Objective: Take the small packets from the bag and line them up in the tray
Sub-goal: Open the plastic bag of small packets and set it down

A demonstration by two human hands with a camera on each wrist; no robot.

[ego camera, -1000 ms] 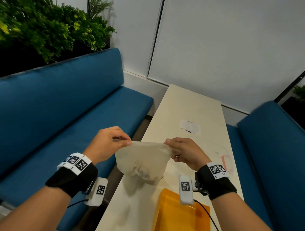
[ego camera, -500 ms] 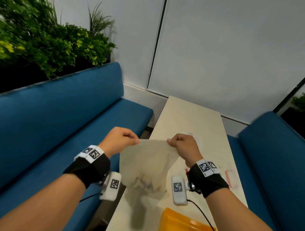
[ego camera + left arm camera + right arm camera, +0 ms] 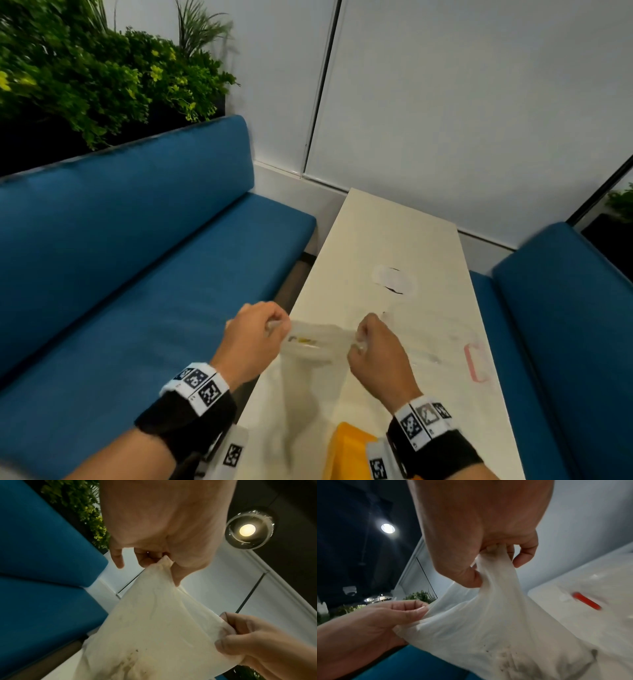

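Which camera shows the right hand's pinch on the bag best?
Right wrist: the right hand gathers the bag rim between thumb and curled fingers, close up. The left wrist view shows that pinch from the side; the head view is blurred.

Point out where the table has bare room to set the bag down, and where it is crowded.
Bare: the far stretch of the table between the wall and the white disc. Crowded: the near end, where the left hand and right hand stretch the bag above the yellow tray; a clear red-handled lid fills the right edge.
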